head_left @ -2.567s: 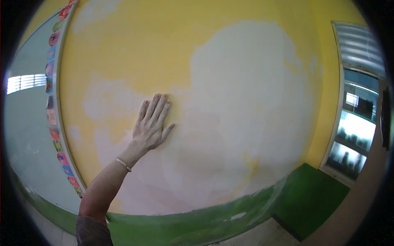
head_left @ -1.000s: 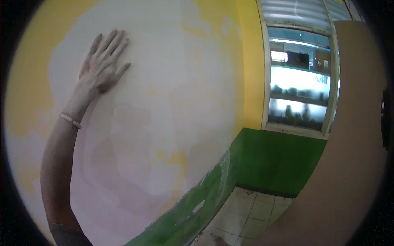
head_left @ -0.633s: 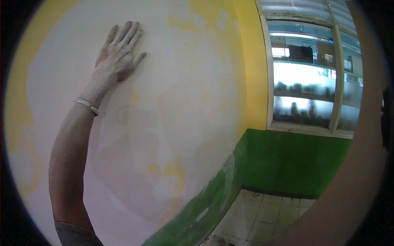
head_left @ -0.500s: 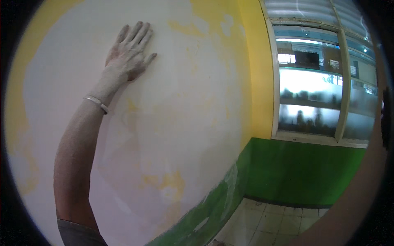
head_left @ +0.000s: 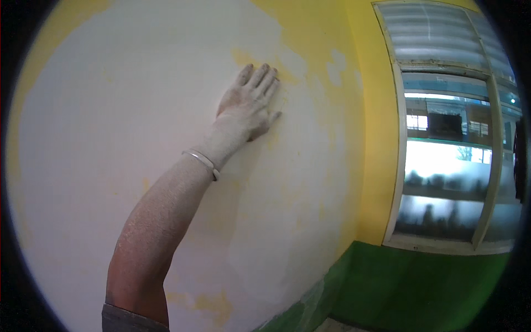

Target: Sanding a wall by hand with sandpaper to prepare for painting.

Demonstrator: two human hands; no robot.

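Note:
My left hand (head_left: 250, 104) lies flat on a wall (head_left: 127, 110) of patchy white filler over yellow paint. Its fingers point upward, and the thumb sticks out to the right. Pale dust coats the hand and much of the forearm (head_left: 160, 216); a thin light-coloured bangle (head_left: 200, 158) circles the wrist. Nothing shows between the fingers and the wall, though the palm side is hidden. Just above and right of the fingertips, yellow paint (head_left: 310, 33) shows through the filler. My right hand is out of view.
To the right, past the yellow corner (head_left: 377, 166), is a window with a worn white frame (head_left: 396, 138) and partly frosted panes. Green paint (head_left: 420, 288) covers the lower wall beneath it. A strip of floor (head_left: 337, 325) shows at the bottom.
My left hand has slid right and a little up across the wall, close to the yellow patches. The view has shifted up and left. A blurred arm-like shape at the right edge is gone.

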